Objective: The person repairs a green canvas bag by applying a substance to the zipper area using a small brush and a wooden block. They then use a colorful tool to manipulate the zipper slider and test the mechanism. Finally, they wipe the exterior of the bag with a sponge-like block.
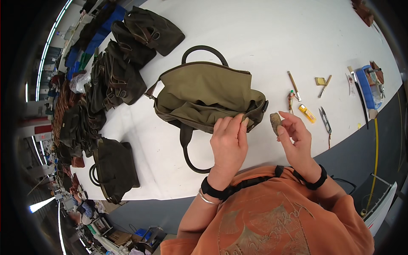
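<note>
A dark olive handbag (204, 91) lies with its zipped mouth spread wide, showing a khaki lining and two black looped handles. My left hand (230, 140) pinches the near right rim of this bag between thumb and fingers. Just right of the bag, my right hand (295, 135) holds a small brownish-grey, rounded piece (276, 123) between thumb and fingers; its exact kind I cannot make out. Beyond that hand lie a yellow lighter (307, 114), a pair of thread snips (325, 121) and a small green-capped tool (291, 100).
Several dark bags (123, 72) are heaped along the table's left side, and another bag (114, 170) stands at the near left. Wooden-handled tools (294, 86) lie at the right, with a yellow block (320, 81). A blue bin (368, 87) of supplies sits by the right edge.
</note>
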